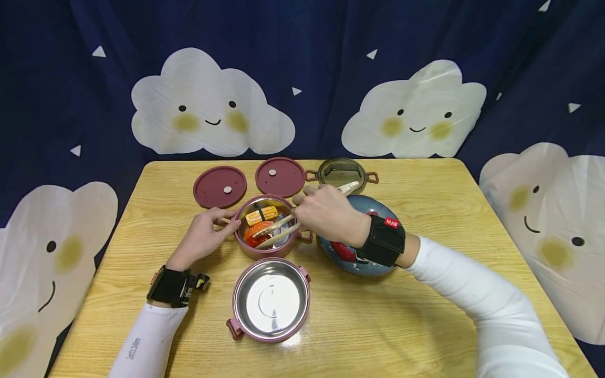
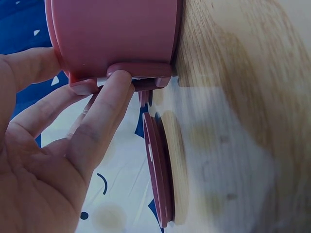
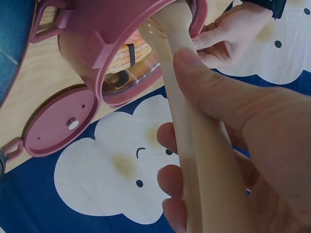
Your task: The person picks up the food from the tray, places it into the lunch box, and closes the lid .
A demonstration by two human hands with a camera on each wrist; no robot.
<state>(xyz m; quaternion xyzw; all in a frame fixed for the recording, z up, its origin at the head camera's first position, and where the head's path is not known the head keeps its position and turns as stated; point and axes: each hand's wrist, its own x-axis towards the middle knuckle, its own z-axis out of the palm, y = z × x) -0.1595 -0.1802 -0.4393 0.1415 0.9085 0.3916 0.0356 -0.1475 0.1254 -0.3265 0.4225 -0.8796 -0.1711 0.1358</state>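
My left hand holds the left side of a pink pot; in the left wrist view its fingers are at the pot's side handle and the rim. Inside the pot lie a toy egg sushi with a black band and an orange toy sushi piece, with something red beside it. My right hand grips beige tongs, thumb along one arm and fingers curled round the other side. The tongs' tips reach down into the pot, over the orange piece.
A second pink pot with a bare steel inside stands in front. To the right, partly under my right wrist, is a blue dish with red pieces. Two dark red lids and a dark see-through lid lie behind.
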